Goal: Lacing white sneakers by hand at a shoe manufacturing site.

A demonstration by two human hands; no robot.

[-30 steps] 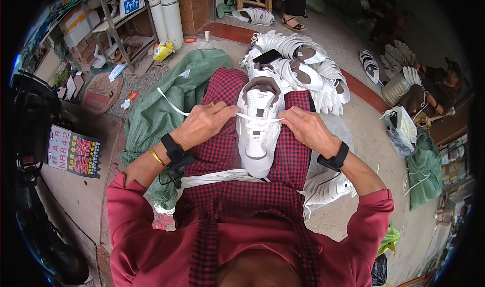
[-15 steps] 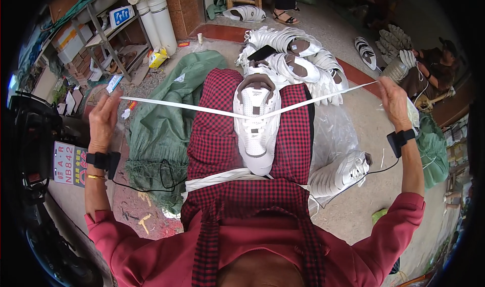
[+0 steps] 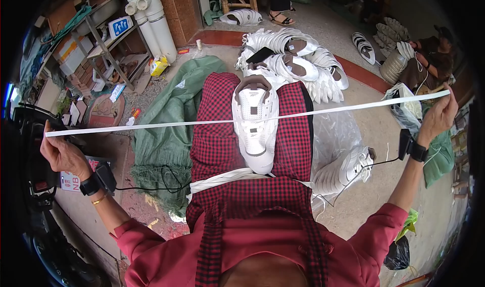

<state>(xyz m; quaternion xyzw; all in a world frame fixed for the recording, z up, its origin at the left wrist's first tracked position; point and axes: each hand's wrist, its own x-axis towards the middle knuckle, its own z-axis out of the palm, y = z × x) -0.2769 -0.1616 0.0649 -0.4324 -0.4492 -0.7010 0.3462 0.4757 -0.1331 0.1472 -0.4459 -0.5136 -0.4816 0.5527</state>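
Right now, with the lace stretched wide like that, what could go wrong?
The white lace runs taut between the left hand and right hand; an uneven pull might shift it sideways. The white shoe rests on the checked cloth with neither hand on it, so it could slide or tip. The black cable by the right wristband crosses the stacked shoes in this view and might snag.

A matt, perforated white shoe point(image 3: 256, 138), checked cloth apron point(image 3: 216, 107), flat fabric lace point(image 3: 361, 106), crinkled woven-plastic sack point(image 3: 169, 107) and glossy clear plastic sheet point(image 3: 337, 133).

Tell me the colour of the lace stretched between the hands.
The lace is white; it shows best in the head view.
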